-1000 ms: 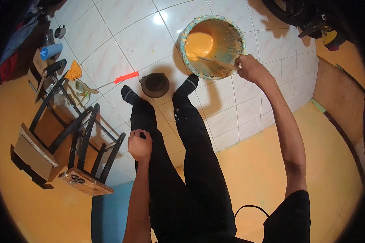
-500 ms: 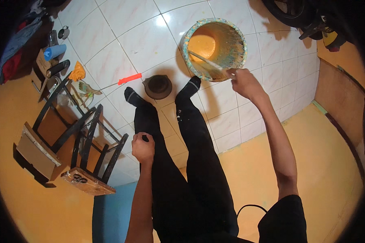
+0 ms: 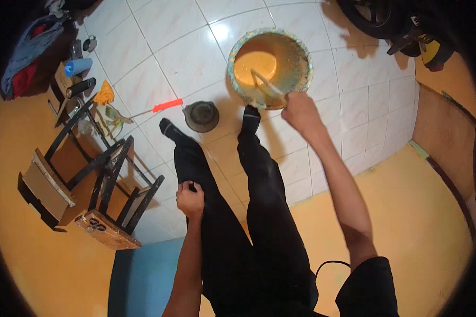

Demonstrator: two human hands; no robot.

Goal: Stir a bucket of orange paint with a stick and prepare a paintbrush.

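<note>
Up ahead on the tiles stands a paint-crusted bucket [image 3: 302,79] with orange paint [image 3: 255,67] pooled inside. My right hand [image 3: 302,115] is over its near rim, closed round a pale stirring stick [image 3: 269,84] whose far end dips into the paint. On my left knee rests my left hand [image 3: 190,199], its fingers curled into a loose fist; only dark trouser cloth shows at the finger gap. Between my feet and just left of the bucket is a dark round pot-like vessel [image 3: 202,116].
A red-handled tool [image 3: 167,105] lies on the floor to the left. Beyond it are an orange cloth [image 3: 104,93], a blue cup [image 3: 78,66] and black stool frames [image 3: 108,174] with a wooden top [image 3: 107,230]. A black wheel [image 3: 367,18] stands at the far right.
My right hand has moved left and slightly nearer, and the stick stands at a steeper angle in the paint. My left hand stays on the knee.
</note>
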